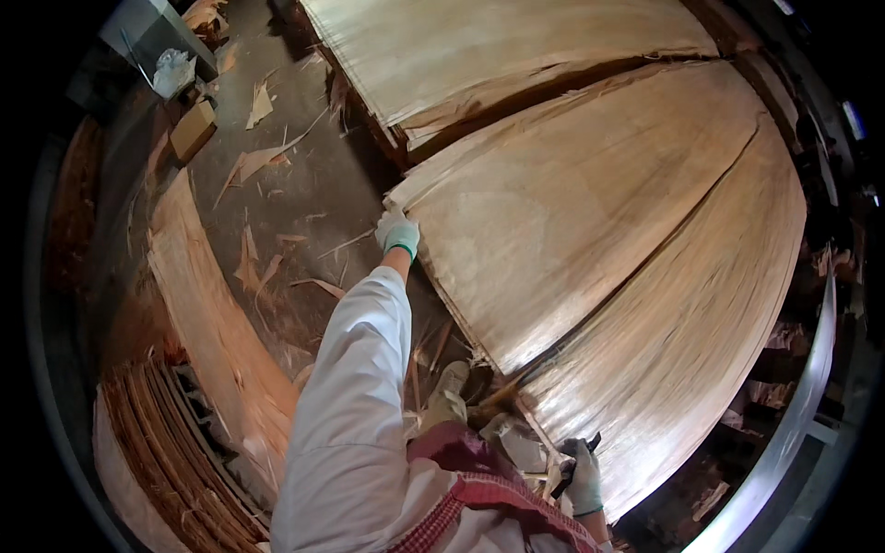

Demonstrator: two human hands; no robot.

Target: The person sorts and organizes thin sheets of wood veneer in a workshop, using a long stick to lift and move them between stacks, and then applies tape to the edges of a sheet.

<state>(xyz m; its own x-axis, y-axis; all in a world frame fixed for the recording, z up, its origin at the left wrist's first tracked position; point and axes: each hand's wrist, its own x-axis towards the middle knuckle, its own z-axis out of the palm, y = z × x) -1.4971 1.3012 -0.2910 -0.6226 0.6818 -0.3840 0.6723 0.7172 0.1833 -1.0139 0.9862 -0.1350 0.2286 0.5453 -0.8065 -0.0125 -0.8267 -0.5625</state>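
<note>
In the head view, a person in a white sleeve is standing by a wide, pale wood sheet. The sheet is lying flat right in front of the person, and a long dark gap is running across it. The left hand, in a white glove, is touching the sheet's far left corner; I am not seeing the fingertips well, so I cannot tell if they are pinching it. The right hand, in a glove too, is closing around a small dark tool near the sheet's close edge. Another pale sheet is lying just past the first one. On the left, a long wood strip is leaning near a brown stack. Torn wood bits are lying on the dirty floor, and a tan box is sitting farther off.
</note>
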